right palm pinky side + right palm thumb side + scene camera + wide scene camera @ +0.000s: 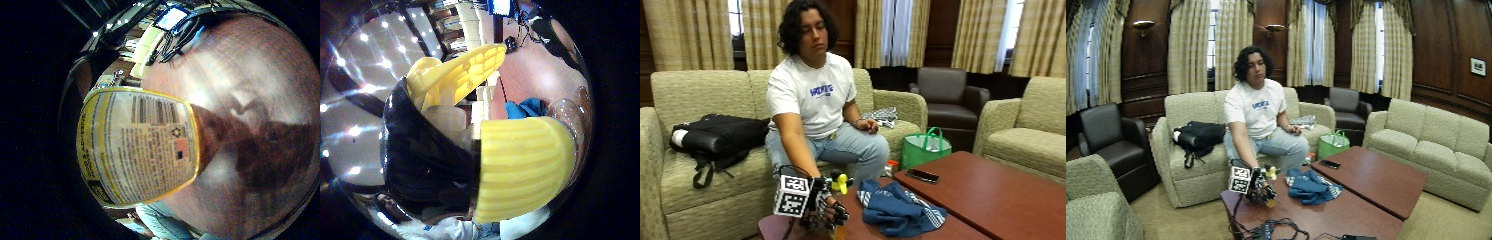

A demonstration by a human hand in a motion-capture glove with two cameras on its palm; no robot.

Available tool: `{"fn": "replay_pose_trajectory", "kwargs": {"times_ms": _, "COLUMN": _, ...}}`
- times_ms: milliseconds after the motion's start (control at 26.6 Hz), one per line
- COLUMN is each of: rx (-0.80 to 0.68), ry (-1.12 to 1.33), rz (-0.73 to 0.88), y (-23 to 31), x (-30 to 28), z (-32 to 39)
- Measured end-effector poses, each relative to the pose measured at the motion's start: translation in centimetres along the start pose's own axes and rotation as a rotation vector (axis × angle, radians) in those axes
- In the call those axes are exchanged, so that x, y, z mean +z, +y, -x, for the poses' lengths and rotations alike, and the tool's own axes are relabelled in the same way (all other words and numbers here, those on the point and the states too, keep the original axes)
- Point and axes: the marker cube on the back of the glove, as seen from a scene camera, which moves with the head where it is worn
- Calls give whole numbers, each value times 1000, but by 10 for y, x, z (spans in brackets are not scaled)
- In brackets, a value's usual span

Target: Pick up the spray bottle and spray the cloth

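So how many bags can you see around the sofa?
2: a black bag lying on the sofa beside the person, and a green bag on the floor by the table. Others may be hidden.

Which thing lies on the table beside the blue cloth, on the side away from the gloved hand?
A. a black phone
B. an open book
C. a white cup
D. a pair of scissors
A. In the outside view a black phone lies flat on the brown table, past the blue cloth, while the gloved right hand grips the spray bottle on the cloth's other side.
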Motion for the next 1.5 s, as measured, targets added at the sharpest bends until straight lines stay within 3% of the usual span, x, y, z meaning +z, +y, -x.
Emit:
{"fn": "replay_pose_trajectory", "kwargs": {"times_ms": 977, "rx": -98, "ry": -138, "rz": -65, "y": 11, "x": -28, "z": 12}}
{"fn": "replay_pose_trajectory", "kwargs": {"times_ms": 1203, "rx": -132, "ry": -164, "rz": -57, "y": 45, "x": -49, "z": 39}}
{"fn": "replay_pose_trajectory", "kwargs": {"times_ms": 1503, "rx": -197, "ry": -33, "rz": 176, "y": 76, "x": -68, "z": 131}}
